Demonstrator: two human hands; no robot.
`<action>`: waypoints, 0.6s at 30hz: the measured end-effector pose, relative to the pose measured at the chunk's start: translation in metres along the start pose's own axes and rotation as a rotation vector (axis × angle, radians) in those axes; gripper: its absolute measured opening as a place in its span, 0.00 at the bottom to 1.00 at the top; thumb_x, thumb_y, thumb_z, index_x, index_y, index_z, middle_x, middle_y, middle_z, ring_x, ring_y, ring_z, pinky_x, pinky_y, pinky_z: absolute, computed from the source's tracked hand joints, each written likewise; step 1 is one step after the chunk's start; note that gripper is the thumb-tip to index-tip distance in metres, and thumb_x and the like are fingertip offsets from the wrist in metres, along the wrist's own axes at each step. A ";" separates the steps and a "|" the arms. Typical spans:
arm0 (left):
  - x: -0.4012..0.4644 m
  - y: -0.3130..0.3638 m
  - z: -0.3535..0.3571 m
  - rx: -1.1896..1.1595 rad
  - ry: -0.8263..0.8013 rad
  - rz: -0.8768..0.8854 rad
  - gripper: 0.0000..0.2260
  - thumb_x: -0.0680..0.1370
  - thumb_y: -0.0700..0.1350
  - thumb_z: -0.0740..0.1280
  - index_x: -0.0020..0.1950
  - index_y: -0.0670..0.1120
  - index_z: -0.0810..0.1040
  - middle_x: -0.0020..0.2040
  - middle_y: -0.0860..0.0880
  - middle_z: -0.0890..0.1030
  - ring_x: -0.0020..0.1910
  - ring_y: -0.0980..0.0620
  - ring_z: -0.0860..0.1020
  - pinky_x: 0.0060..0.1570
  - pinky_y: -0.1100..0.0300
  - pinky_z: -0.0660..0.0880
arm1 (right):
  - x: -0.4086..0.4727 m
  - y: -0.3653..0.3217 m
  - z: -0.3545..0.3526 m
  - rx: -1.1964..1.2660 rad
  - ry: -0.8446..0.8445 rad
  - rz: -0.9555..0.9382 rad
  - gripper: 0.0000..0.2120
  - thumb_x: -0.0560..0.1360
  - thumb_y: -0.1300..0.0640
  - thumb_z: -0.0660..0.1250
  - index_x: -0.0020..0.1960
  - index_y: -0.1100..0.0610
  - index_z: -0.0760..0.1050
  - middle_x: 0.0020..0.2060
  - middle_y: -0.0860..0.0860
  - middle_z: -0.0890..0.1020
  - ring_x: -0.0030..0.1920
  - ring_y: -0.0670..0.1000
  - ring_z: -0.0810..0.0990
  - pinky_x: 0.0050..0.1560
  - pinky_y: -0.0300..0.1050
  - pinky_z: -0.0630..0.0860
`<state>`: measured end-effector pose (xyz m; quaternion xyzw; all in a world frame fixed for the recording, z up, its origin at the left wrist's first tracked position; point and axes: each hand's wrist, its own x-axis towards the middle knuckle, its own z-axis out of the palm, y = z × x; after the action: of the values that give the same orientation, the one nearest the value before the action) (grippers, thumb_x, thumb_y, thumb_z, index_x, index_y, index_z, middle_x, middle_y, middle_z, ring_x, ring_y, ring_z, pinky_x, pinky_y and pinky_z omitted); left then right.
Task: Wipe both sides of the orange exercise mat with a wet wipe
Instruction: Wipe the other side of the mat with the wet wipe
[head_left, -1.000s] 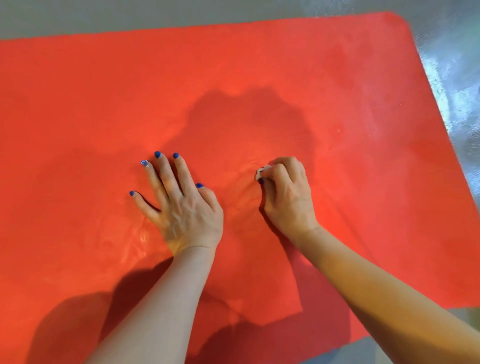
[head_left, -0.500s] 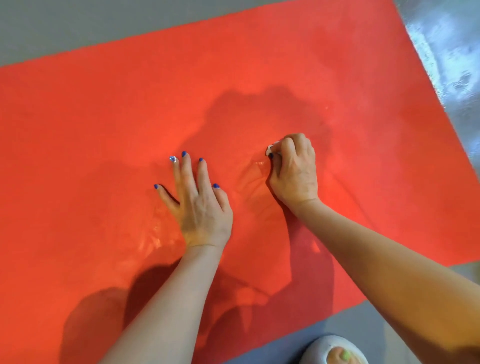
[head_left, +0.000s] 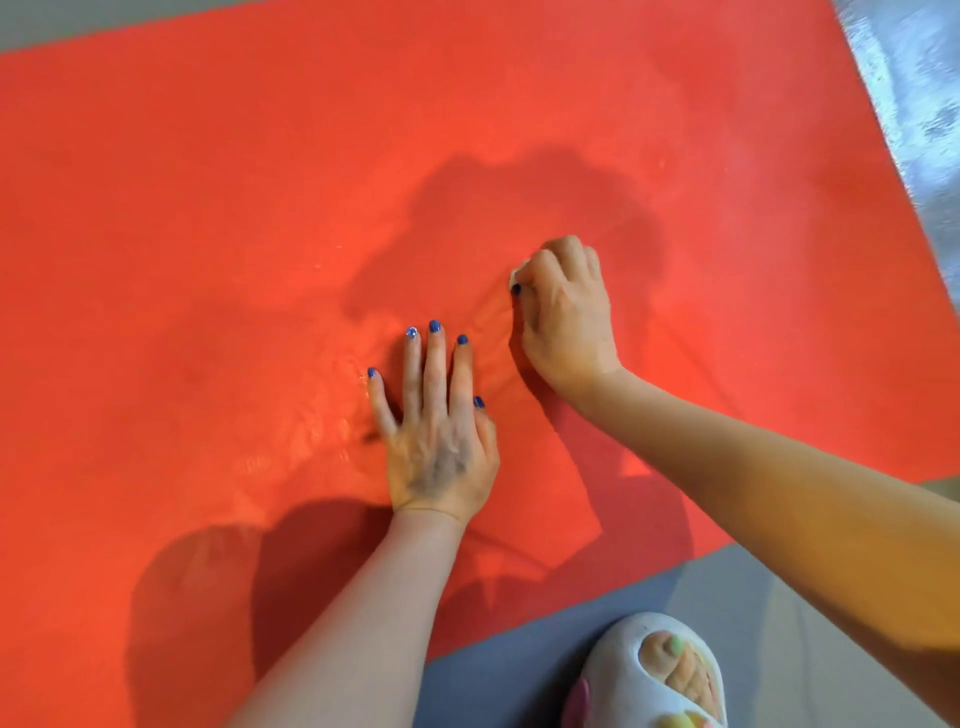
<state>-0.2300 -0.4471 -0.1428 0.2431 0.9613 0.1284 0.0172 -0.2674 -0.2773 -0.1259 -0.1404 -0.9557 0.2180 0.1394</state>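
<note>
White wipe (head_left: 518, 274) mostly hidden in right hand (head_left: 563, 317)

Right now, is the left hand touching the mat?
Touching. The head view shows the left hand lying flat, fingers straight, on the mat.

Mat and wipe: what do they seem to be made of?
Mat: thin, pliable, probably rubber or plastic sheet; it puckers between the hands and shines where damp. Wipe: white, soft-looking, mostly hidden in the right hand; material unclear.

Grey floor (head_left: 519, 670), orange mat (head_left: 208, 208), slipper (head_left: 623, 675)
</note>
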 end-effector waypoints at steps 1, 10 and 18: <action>-0.001 -0.001 0.000 0.001 -0.001 -0.005 0.28 0.77 0.45 0.61 0.78 0.45 0.66 0.81 0.45 0.61 0.81 0.45 0.55 0.76 0.35 0.51 | -0.008 -0.004 -0.001 0.043 -0.094 -0.116 0.06 0.72 0.68 0.60 0.43 0.63 0.76 0.43 0.60 0.77 0.41 0.61 0.74 0.45 0.56 0.72; 0.000 0.001 -0.001 -0.004 -0.013 -0.003 0.27 0.78 0.46 0.58 0.78 0.44 0.65 0.81 0.44 0.61 0.81 0.44 0.55 0.76 0.34 0.51 | 0.016 0.047 -0.028 -0.006 0.110 0.299 0.07 0.69 0.68 0.59 0.40 0.63 0.75 0.47 0.60 0.76 0.48 0.61 0.74 0.49 0.54 0.72; 0.000 0.001 -0.002 0.010 -0.002 0.006 0.26 0.78 0.45 0.58 0.78 0.44 0.66 0.81 0.43 0.61 0.81 0.43 0.55 0.76 0.33 0.52 | -0.031 0.034 -0.036 0.035 -0.151 -0.025 0.06 0.69 0.65 0.63 0.40 0.57 0.77 0.42 0.56 0.77 0.43 0.61 0.76 0.44 0.58 0.73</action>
<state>-0.2300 -0.4462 -0.1404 0.2464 0.9612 0.1234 0.0165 -0.2203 -0.2446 -0.1166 -0.1090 -0.9612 0.2430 0.0719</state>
